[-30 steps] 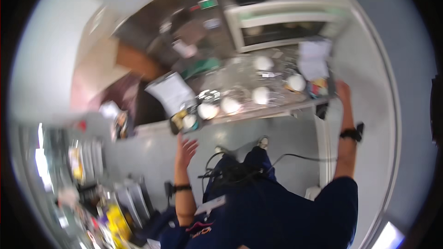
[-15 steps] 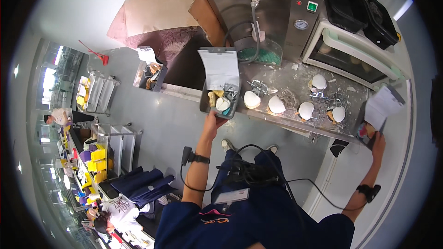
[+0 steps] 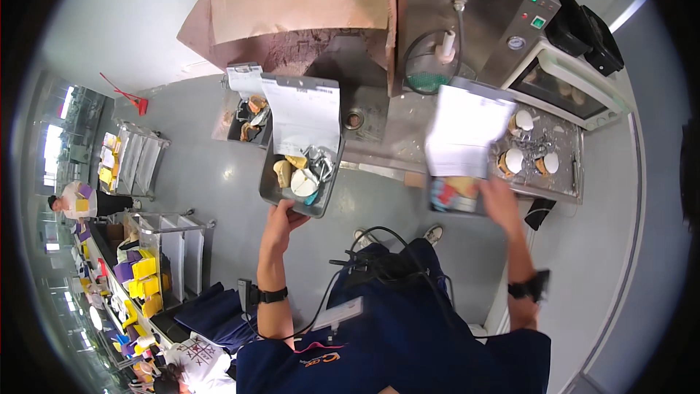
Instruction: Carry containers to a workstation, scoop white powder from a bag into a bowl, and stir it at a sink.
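Note:
My left hand [image 3: 280,223] grips the near edge of a grey tray [image 3: 318,208]. In that tray lie a round white plaster piece [image 3: 304,182], yellowish plaster pieces [image 3: 282,172], metal hardware and a bit of blue. A printed sheet [image 3: 302,113] stands up at its far end. Closed on the near right corner of a second grey tray [image 3: 467,208] is my right hand [image 3: 499,201], blurred by motion. This tray also carries a printed sheet [image 3: 467,131], with red, blue and yellowish contents too smeared to make out.
White plaster pieces on metal frames [image 3: 512,162] stand on the debris-strewn metal counter [image 3: 565,184]. Behind are a small oven [image 3: 569,87] and a gauged steel machine [image 3: 515,42]. A third tray [image 3: 237,130] sits left. Carts [image 3: 171,255] and people are further left.
The right-hand tray has swung left from the counter's right end to its front middle. The left-hand tray has shifted left and slightly nearer. My view has moved too.

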`<state>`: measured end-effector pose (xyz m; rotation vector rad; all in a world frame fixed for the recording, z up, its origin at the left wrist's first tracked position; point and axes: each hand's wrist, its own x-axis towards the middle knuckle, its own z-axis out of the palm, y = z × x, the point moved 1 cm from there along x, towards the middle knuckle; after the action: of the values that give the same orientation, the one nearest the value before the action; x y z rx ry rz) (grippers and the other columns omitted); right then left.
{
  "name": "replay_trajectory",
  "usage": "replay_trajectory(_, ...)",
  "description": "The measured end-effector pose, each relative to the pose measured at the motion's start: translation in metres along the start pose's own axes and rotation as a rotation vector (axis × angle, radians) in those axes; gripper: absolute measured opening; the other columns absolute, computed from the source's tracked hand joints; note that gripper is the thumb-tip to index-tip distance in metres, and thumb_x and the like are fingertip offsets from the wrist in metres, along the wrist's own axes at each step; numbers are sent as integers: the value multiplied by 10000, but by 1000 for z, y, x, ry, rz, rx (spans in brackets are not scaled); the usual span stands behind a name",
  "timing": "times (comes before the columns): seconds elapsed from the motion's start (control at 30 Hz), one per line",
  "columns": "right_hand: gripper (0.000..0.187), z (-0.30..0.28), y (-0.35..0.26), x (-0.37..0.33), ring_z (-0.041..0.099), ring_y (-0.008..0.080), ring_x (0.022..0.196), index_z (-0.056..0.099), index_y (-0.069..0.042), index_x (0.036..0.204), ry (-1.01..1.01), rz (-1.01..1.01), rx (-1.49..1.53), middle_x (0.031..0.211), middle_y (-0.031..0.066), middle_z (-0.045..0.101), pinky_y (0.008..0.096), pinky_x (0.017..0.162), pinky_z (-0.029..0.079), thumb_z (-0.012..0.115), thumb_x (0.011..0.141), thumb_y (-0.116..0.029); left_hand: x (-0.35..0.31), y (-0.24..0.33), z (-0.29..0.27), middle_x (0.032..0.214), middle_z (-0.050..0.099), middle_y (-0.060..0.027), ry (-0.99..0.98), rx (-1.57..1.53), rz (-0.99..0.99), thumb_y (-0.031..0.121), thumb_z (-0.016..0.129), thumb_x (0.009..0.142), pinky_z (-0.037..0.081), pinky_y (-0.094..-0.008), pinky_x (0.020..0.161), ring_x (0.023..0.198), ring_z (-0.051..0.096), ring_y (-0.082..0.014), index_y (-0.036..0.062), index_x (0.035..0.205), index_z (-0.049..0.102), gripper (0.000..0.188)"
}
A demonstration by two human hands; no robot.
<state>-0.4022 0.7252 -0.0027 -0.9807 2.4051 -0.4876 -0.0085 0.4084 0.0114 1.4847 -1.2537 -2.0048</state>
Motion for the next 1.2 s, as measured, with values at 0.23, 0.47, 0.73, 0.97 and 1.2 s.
replay_trajectory(0.23,384,125,-123,75,612,501,964,635,49,1005,284,-18,281,962,319,655,556,877,457,473,977,-298,20,31,18,1075,681,-170,-146,-27,-88,174,554,979,597,-335,865,943,694,-240,-65,1165,563,303)
replay_trajectory(0.47,396,147,-134,121,629,514,916,641,46,987,209,85,194,898,331,660,565,840,482,463,997,-307,68,0,88,1093,693,-154,-351,-186,-250,175,544,1001,601,-296,810,937,707,-223,-61,1182,584,300)
replay_trajectory(0.73,989,160,-97,118,660,261,846,506,-64,1402,-132,463,1024,1059,115,659,410,744,572,250,871,-858,109,-30,161,1083,696,-175,-270,-98,-297,178,563,1002,599,-271,786,945,712,-229,-81,1190,591,322)
replay_trajectory(0.97,622,168,-59,132,614,272,1096,521,-7,1350,-150,387,1018,1264,152,600,413,803,553,519,937,-472,126,-54,187,1002,726,-201,-474,-185,-502,212,551,1021,619,-284,751,855,738,-231,-68,1160,603,317)
replay_trajectory(1.2,605,151,-77,148,614,280,1102,469,-33,1398,-203,225,595,1269,139,608,419,790,559,646,866,-261,118,-19,114,997,725,-190,-699,101,-584,639,492,964,573,-243,636,832,732,-215,-50,1145,590,719)
